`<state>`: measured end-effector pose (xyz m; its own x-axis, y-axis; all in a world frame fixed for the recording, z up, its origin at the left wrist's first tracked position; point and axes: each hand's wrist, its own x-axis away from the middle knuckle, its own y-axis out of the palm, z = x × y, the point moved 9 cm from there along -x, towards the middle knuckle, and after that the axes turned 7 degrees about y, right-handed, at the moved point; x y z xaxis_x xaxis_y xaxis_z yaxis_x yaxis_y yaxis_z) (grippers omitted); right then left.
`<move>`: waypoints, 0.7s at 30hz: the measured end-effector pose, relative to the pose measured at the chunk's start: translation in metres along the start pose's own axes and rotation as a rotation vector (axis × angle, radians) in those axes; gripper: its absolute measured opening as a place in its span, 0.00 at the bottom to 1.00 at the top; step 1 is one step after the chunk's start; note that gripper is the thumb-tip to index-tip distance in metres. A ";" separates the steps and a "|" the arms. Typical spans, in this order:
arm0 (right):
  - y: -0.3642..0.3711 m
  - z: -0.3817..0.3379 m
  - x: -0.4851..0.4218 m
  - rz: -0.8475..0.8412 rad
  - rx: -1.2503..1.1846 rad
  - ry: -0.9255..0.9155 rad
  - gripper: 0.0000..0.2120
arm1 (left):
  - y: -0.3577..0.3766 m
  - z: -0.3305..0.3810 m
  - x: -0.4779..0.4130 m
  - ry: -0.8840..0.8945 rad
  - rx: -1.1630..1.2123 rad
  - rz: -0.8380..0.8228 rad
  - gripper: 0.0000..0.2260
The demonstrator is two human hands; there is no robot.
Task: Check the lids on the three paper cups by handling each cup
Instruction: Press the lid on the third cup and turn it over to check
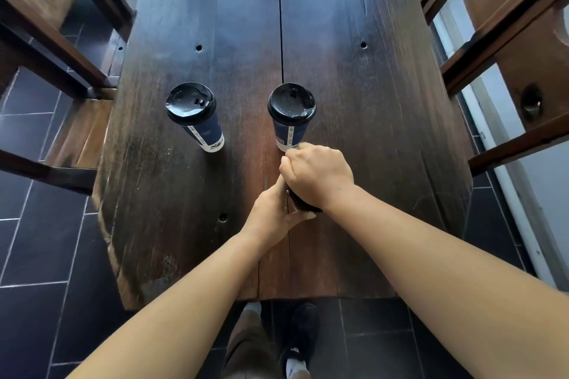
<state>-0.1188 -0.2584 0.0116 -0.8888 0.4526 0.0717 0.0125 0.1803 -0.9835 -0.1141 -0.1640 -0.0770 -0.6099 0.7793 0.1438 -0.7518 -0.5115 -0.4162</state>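
Two tall navy paper cups with black lids stand upright on the dark wooden table [354, 101]: the left cup [197, 116] and the middle cup [291, 116]. A third cup [300, 204] stands nearest me, almost wholly hidden; only a sliver of its black lid shows. My right hand [317, 176] lies over the top of that lid, fingers curled down around it. My left hand [277, 212] wraps the side of the same cup from the left. The knuckles of my right hand almost touch the base of the middle cup.
Wooden chairs flank the table, one at left [46, 49] and one at right [508, 49]. Dark floor tiles [37, 255] surround it. My shoes [300, 335] show below the table's near edge. Small round holes dot the tabletop.
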 end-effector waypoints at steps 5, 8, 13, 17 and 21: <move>0.000 0.000 -0.002 -0.009 0.000 0.019 0.18 | -0.003 0.002 0.000 -0.017 -0.005 0.000 0.34; 0.004 0.000 -0.003 -0.064 -0.006 0.053 0.18 | -0.004 0.003 0.004 -0.032 0.001 -0.007 0.33; -0.011 0.010 0.004 -0.106 -0.313 0.097 0.20 | -0.004 0.013 0.012 -0.044 -0.023 -0.026 0.30; -0.064 0.047 0.014 -0.003 -0.532 0.193 0.19 | -0.007 0.038 0.020 -0.006 -0.075 -0.104 0.30; -0.105 0.063 0.049 -0.046 -0.686 0.245 0.18 | -0.021 0.075 0.039 0.006 -0.038 -0.111 0.28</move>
<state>-0.1929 -0.3103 0.1076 -0.7686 0.5990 0.2247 0.3330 0.6744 -0.6590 -0.1411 -0.1504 0.0046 -0.5221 0.8325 0.1853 -0.8042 -0.4082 -0.4320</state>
